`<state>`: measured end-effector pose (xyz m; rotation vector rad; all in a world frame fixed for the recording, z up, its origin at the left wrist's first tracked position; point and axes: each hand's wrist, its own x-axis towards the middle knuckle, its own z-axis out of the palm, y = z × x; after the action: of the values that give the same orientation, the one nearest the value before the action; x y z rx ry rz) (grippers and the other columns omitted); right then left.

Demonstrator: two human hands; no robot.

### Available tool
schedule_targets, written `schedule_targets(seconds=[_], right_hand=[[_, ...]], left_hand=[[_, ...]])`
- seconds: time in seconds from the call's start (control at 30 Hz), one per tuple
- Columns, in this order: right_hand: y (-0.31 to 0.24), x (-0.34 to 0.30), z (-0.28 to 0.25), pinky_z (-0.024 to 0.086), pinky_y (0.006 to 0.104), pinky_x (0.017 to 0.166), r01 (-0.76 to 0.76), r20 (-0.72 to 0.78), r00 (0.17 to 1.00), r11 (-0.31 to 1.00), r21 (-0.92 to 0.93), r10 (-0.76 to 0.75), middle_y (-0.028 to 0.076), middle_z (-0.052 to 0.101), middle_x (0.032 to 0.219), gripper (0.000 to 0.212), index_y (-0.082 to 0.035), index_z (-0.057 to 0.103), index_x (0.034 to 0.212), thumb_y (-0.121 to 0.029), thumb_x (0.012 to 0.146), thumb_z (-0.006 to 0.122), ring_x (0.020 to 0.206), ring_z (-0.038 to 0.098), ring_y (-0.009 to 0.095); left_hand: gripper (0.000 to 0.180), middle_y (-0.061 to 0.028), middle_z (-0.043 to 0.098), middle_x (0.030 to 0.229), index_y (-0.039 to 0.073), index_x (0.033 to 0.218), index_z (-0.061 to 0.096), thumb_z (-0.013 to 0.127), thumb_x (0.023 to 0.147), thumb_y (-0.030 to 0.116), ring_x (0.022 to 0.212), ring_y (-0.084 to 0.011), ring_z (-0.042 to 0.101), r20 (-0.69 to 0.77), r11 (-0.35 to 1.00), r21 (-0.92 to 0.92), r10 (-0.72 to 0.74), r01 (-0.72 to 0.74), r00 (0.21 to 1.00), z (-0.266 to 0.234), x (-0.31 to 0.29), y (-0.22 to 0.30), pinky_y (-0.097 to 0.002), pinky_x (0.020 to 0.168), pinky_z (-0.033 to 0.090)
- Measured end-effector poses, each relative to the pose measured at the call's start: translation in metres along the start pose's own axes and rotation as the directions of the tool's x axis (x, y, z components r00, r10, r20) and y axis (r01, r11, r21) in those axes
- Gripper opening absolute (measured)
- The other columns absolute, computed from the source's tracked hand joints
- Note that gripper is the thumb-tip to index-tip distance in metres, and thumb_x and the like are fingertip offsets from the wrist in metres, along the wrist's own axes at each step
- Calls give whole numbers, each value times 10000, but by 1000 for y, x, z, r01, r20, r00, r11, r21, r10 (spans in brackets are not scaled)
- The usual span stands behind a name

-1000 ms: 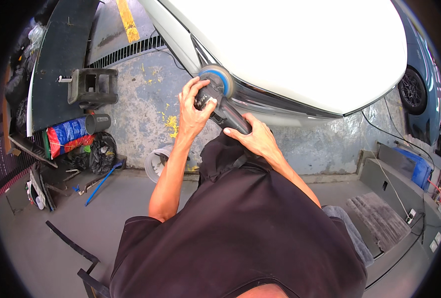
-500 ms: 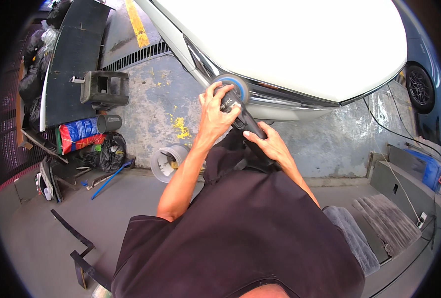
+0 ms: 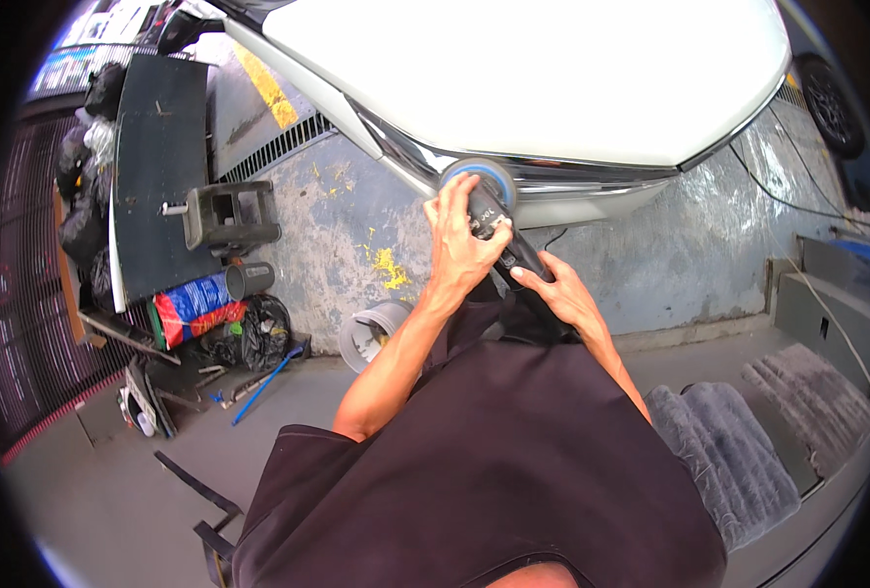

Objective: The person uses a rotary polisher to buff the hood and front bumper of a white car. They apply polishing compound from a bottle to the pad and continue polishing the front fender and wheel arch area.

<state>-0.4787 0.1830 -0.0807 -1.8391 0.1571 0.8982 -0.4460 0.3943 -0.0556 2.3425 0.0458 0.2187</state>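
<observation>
A black handheld polisher with a round, blue-edged pad is held in both hands. My left hand wraps over its head, fingers reaching toward the pad. My right hand grips the handle nearer my body, thumb on top. At the front of a white car, the pad lies by the inner end of the headlight, above the bumper. Its working face is hidden, so I cannot tell whether it touches.
Left of me stand a dark plastic step stool, a grey bin and black rubbish bags. A white bucket is by my left forearm. Grey fleecy covers lie at right. A cable crosses the floor.
The view has swung left, so the surroundings appear further right. Both hands keep their grip on the polisher, and its pad stays close to the headlight's inner end.
</observation>
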Motion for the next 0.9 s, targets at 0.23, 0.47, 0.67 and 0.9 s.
schedule_targets(seconds=[0.23,0.47,0.67,0.9], right_hand=[[-66,8,44,544,457,955,-92,11,996,995,-24,92,208,781,1139,902,-33,732,1306,-793,820,736,1108,744,352],[-101,27,104,529,447,941,-124,-82,989,992,19,125,184,766,1076,867,-26,711,1315,-748,840,761,1033,732,329],[-100,24,126,543,458,971,-130,-160,977,988,78,141,226,773,1144,936,-16,710,1336,-786,808,768,1107,743,360],[-22,11,125,551,426,983,-20,-269,960,980,196,73,244,771,1201,883,4,705,1343,-678,802,851,1154,746,333]], left_hand=[[762,-192,560,1506,24,1479,554,854,808,224,1331,-408,484,29,1000,-8,-12,12,999,-52,19,-51,-513,1144,413],[710,-164,601,1496,52,1493,573,836,853,213,1350,-377,514,106,998,-40,55,-51,993,-97,45,-99,-494,1172,409],[728,-179,577,1516,55,1509,556,839,854,200,1371,-381,485,188,996,-52,87,-78,978,-107,48,-109,-496,1174,408],[784,-210,501,1573,53,1524,537,876,830,187,1378,-426,455,290,976,-87,219,-202,932,-75,26,-72,-530,1165,410]])
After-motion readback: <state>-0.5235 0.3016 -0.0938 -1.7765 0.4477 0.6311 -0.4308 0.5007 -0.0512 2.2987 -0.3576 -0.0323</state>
